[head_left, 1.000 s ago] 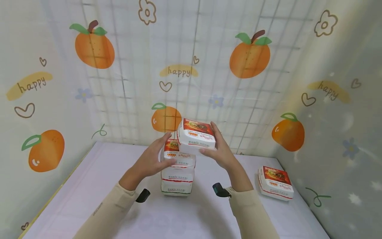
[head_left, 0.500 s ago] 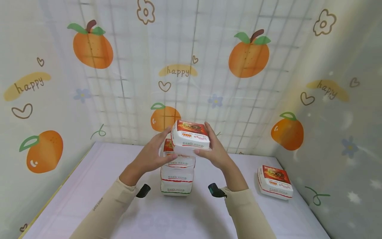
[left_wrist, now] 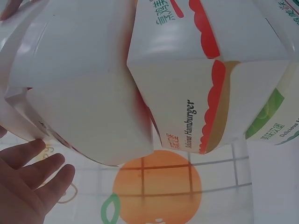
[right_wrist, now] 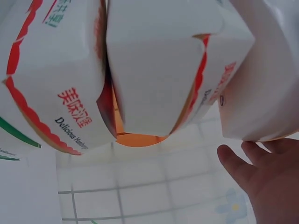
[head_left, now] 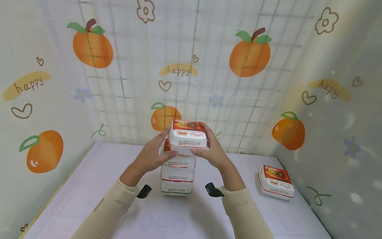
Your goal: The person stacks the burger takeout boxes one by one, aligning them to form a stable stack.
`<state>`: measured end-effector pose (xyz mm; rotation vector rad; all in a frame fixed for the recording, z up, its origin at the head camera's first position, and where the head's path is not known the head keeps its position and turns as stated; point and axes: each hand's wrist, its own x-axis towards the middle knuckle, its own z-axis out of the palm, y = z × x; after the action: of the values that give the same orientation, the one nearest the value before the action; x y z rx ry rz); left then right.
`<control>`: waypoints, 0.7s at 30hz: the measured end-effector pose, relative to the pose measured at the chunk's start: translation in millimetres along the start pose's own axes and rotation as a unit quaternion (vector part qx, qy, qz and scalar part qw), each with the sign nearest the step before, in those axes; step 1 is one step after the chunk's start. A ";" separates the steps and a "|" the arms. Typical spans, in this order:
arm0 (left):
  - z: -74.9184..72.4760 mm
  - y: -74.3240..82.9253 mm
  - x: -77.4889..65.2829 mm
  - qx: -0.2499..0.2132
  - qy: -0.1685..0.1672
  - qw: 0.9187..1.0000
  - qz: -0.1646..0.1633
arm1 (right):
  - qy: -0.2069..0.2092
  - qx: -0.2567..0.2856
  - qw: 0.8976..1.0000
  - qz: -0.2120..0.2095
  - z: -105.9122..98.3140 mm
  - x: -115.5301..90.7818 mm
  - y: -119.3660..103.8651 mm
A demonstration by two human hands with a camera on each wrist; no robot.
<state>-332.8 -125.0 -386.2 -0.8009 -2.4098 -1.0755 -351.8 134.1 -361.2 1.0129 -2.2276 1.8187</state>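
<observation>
The person in front of me grips a red-topped white cardboard hamburger box between fingers and thumbs, left hand at its eight o'clock, right hand at four. It is above a stack of three white cardboard boxes; contact I can't tell. At the stack's three o'clock, another red-topped white box rests on the pale lavender table.
</observation>
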 end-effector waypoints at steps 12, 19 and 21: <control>-4.4 -3.9 -1.9 -0.003 0.012 1.000 0.005 | -0.023 -0.029 0.999 -0.034 2.9 -1.8 -12.6; -6.5 -5.9 -2.5 -0.008 0.013 1.000 0.012 | -0.004 -0.064 0.997 -0.036 4.1 -4.6 -13.1; -6.9 -6.3 -2.3 -0.008 0.014 1.000 0.014 | -0.007 -0.061 0.998 -0.034 6.6 -6.4 -23.7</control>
<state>-334.3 -134.4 -386.6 -0.8172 -2.3618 -1.0904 -331.8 129.2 -346.2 1.0681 -2.2506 1.6311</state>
